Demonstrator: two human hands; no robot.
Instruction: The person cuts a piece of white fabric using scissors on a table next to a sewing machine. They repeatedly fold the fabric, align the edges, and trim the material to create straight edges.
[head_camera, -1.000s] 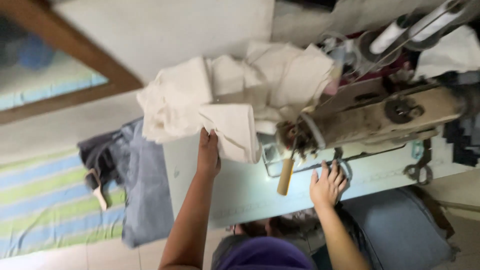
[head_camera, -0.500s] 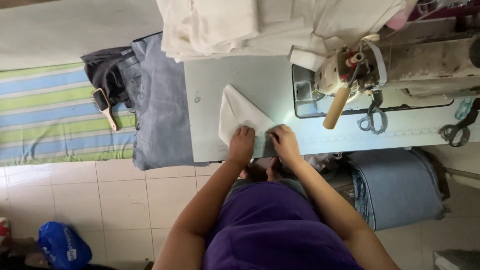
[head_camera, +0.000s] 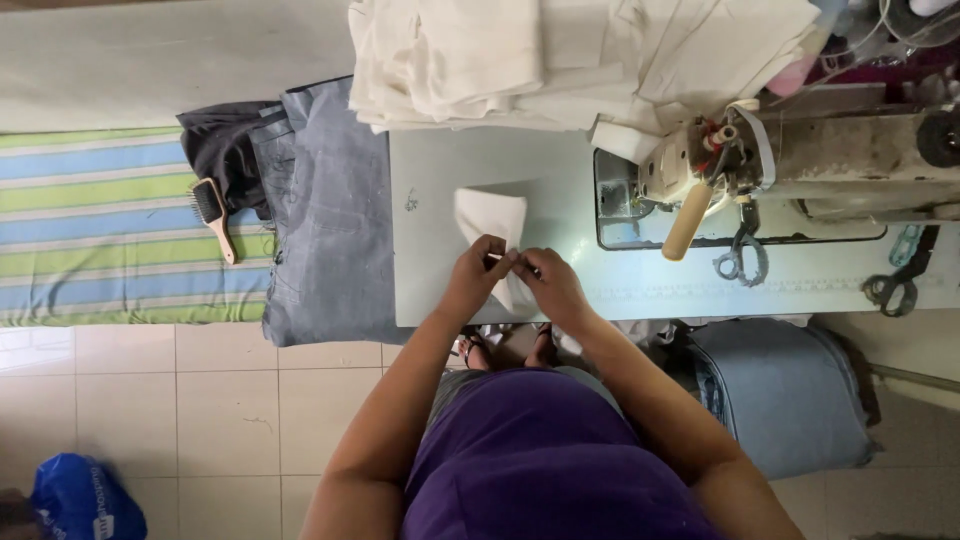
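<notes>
Pinching the near end of a small cream fabric piece with both hands at the near edge of the pale sewing table. My left hand and right hand sit close together, fingers narrowed on the cloth; between the fingertips there seems to be a thin pale sliver, too small to name with confidence. The piece runs away from me: long axis near-to-far, leaning slightly left, its far end flat on the table. Both hands are at the same end of it, the left a shade nearer its middle.

Room for moving: bare tabletop lies left and far-left of the piece, up to the table's left edge, where grey-blue cloth hangs down. Far side is closed off by a stack of cream fabric. To the right stands the sewing machine, with its needle plate area near the piece and scissors lying beyond. A hairbrush rests well apart on the striped mat at left.
</notes>
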